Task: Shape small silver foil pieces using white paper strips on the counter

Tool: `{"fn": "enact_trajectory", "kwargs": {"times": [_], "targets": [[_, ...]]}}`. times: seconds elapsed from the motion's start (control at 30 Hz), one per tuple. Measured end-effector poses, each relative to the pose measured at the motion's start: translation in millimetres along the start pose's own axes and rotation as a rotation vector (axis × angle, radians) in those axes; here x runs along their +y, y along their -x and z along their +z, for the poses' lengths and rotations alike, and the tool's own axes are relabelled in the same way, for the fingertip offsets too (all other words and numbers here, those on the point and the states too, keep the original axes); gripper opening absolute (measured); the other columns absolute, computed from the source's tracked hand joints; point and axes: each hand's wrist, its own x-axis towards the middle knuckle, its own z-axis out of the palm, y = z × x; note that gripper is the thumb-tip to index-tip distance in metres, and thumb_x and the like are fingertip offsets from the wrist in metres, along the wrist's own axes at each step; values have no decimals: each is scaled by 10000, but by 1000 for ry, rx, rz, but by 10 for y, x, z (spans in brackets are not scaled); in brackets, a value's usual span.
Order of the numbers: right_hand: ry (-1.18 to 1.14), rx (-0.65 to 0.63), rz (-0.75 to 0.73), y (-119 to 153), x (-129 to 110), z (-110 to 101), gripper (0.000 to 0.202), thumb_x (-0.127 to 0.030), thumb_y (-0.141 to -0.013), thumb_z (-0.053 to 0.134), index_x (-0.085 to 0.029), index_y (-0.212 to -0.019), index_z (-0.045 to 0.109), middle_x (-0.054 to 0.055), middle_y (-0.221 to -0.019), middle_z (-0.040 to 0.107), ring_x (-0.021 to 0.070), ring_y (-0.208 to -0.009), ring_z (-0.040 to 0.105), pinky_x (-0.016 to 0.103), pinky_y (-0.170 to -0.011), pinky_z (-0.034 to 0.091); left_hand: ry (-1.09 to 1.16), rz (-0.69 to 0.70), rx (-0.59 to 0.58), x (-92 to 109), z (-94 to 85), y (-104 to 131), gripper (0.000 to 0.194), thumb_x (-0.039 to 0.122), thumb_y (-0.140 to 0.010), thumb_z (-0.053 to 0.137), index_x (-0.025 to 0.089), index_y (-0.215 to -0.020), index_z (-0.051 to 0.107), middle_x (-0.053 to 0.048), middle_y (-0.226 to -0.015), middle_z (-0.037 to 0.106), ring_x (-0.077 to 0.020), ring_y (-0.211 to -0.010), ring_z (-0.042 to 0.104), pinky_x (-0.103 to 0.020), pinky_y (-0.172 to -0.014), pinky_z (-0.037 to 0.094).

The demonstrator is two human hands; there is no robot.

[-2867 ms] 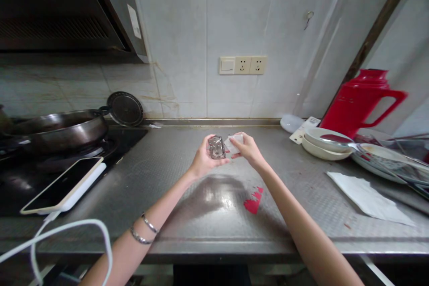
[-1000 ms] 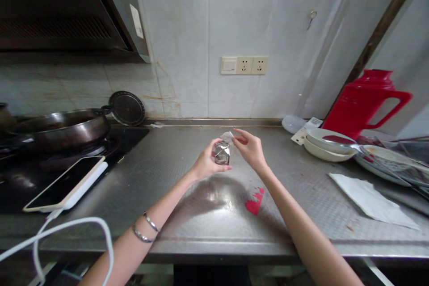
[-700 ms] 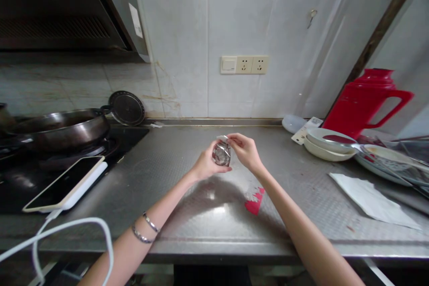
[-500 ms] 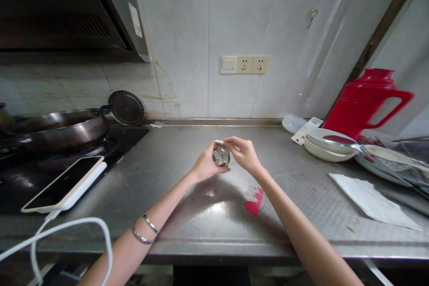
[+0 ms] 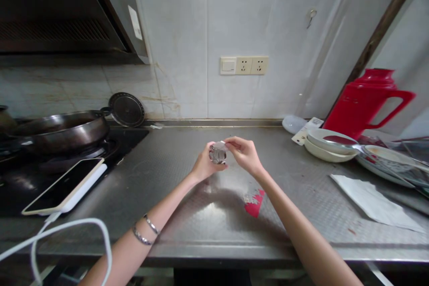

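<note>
Steel counter (image 5: 161, 178). Above it, left hand (image 5: 203, 165) grips small clear glass (image 5: 217, 156); right hand (image 5: 246, 154) pinches white tissue-like piece (image 5: 219, 145), a second ago beyond the glass, now overlapping its upper edge. Rim work apparently under way.

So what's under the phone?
Under the phone there's a white slab, poking out along one long side, with a white cable at the near end. The phone covers the rest, so that part can't be seen.
</note>
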Motion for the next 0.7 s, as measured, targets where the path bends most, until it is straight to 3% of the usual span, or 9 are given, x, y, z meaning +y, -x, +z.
{"fn": "enact_trajectory", "kwargs": {"times": [0.07,0.27,0.43,0.57,0.7], "targets": [[77,58,-38,15,38,38,222,-192,-848,452,-214,-883,671,40,-849,717,171,-785,670,252,-716,501,-17,25,17,10,19,11,808,290,-493,830,183,-1180,419,-57,-1031,605,-171,-867,601,-292,-747,474],[364,-160,-322,114,102,149,340,-119,-858,392,-219,-1103,607,95,-1110,673,209,-1030,632,325,-861,495,-114,37,18,33,49,52,560,270,-546,784,183,-1025,507,-20,-913,628,-168,-788,593,-256,-650,451],[466,-171,-472,153,63,180,359,-60,-806,396,-182,-1064,613,116,-1102,674,203,-1069,615,318,-877,503,-137,13,76,36,13,46,607,262,-566,753,184,-1093,462,-37,-954,647,-183,-832,606,-279,-708,456],[432,-148,-528,155,4,191,322,-47,-774,421,-166,-985,634,117,-1017,702,209,-957,659,319,-805,529,-118,-37,79,-16,2,38,640,247,-555,735,169,-1124,453,-34,-908,658,-167,-771,607,-264,-678,453],[234,-157,-399,140,-69,169,275,-64,-780,453,-200,-897,663,48,-837,729,161,-738,683,244,-675,520,-6,-95,93,-32,7,21,668,242,-515,765,165,-1118,489,-22,-855,666,-168,-743,609,-258,-663,457]]}}
